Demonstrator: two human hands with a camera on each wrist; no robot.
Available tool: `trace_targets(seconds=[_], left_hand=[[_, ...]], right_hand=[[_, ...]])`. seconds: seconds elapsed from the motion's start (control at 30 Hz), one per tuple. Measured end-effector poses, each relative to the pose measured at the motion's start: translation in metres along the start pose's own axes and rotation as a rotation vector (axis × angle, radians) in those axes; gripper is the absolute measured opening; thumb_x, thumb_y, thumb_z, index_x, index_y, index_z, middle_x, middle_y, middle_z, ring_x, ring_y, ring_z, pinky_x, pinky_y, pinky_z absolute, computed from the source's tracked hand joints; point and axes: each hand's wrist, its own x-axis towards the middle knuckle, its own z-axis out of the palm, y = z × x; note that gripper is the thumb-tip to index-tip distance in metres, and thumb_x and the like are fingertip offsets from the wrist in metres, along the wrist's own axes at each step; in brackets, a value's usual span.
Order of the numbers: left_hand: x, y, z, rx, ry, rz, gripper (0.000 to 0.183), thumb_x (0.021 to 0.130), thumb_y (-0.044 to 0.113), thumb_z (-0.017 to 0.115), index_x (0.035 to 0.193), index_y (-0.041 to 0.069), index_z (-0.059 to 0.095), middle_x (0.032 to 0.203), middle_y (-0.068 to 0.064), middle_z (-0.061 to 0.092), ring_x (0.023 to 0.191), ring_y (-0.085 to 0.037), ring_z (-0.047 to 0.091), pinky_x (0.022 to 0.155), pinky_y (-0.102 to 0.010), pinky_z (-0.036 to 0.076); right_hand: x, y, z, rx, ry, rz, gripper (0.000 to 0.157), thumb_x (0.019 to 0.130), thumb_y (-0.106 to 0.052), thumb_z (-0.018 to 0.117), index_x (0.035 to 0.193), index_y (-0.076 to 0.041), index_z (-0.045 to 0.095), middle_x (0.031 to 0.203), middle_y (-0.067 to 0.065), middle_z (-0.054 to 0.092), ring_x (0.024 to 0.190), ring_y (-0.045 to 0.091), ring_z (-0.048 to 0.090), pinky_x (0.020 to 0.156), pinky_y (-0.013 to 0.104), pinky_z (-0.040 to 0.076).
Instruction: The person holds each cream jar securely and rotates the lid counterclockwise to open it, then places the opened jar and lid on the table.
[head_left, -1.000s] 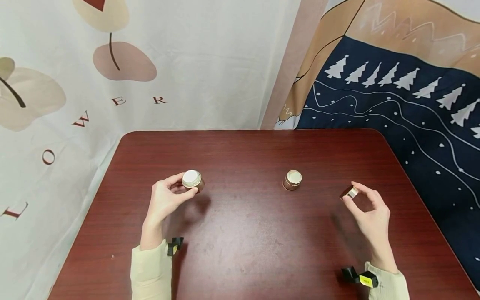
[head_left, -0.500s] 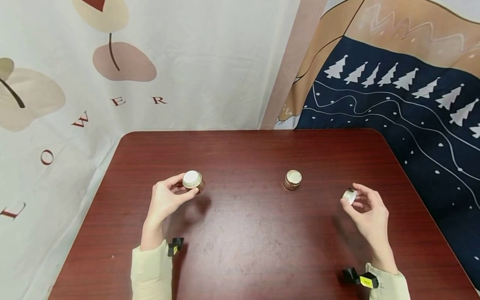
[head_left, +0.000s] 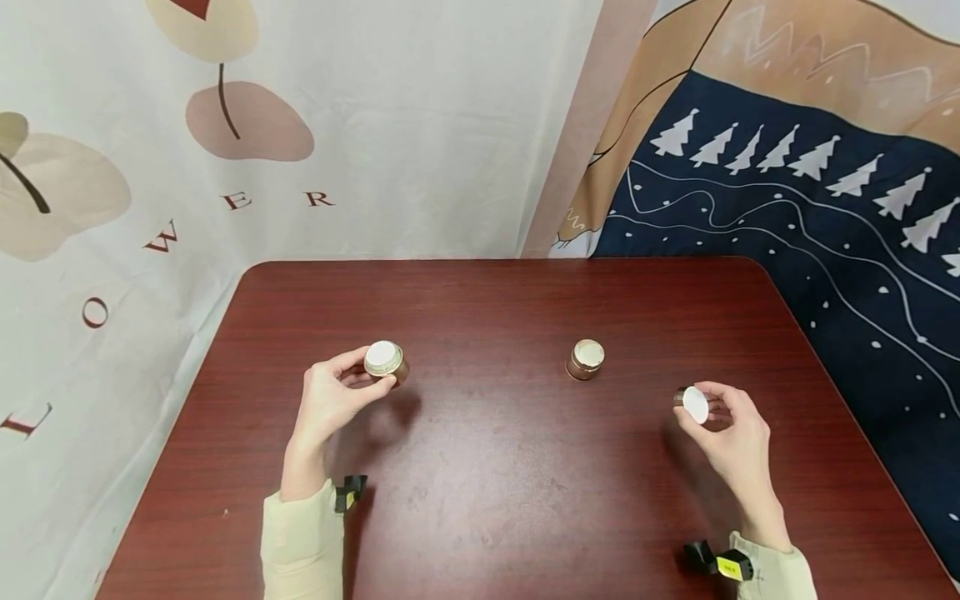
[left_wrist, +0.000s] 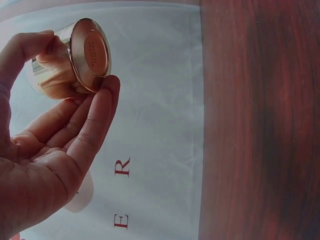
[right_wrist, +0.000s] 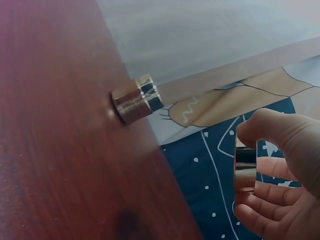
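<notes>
My left hand [head_left: 334, 398] holds a gold cosmetic jar [head_left: 386, 360] with a white top above the left of the table, thumb on one side and fingers on the other. In the left wrist view the shiny base of this jar [left_wrist: 94, 56] faces the camera, with small lettering on it. At the right, my right hand [head_left: 737, 433] pinches a gold jar lid [head_left: 694, 404] by its edge, its white inside showing in the head view. The right wrist view has the lid [right_wrist: 245, 167] edge-on between thumb and fingers. A second gold jar [head_left: 585, 360] stands upright on the table between the hands.
The dark red wooden table [head_left: 480, 508] has rounded far corners. Behind it hangs a white printed curtain [head_left: 420, 150], and a navy cloth with white trees [head_left: 750, 200] hangs at the right. A black wrist device [head_left: 718, 560] sits on the right sleeve.
My right hand has turned the lid so its white inside shows, shifting slightly left and toward the front. The left hand, its jar and the standing jar have stayed put.
</notes>
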Motion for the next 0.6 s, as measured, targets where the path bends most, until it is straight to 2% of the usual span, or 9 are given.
trace_targets(seconds=[0.3,0.6], left_hand=[[0.001,0.0,0.001,-0.002,-0.003,0.0,0.05,0.069,0.002,0.08,0.114,-0.007,0.063,0.102,-0.024,0.065,0.074,0.001,0.061,0.07,-0.012,0.051],[0.0,0.0,0.0,0.004,-0.012,-0.011,0.05,0.069,0.003,0.08,0.115,-0.007,0.062,0.103,-0.024,0.065,0.075,0.001,0.061,0.07,-0.012,0.051]], right_hand=[[-0.007,0.01,0.008,-0.085,-0.041,-0.034,0.04,0.062,-0.002,0.083,0.097,0.001,0.064,0.083,0.012,0.057,0.071,0.007,0.049,0.059,0.003,0.037],[-0.011,0.021,0.016,-0.098,-0.09,-0.014,0.039,0.062,-0.003,0.083,0.096,0.002,0.063,0.081,0.011,0.056,0.07,0.002,0.047,0.058,0.001,0.038]])
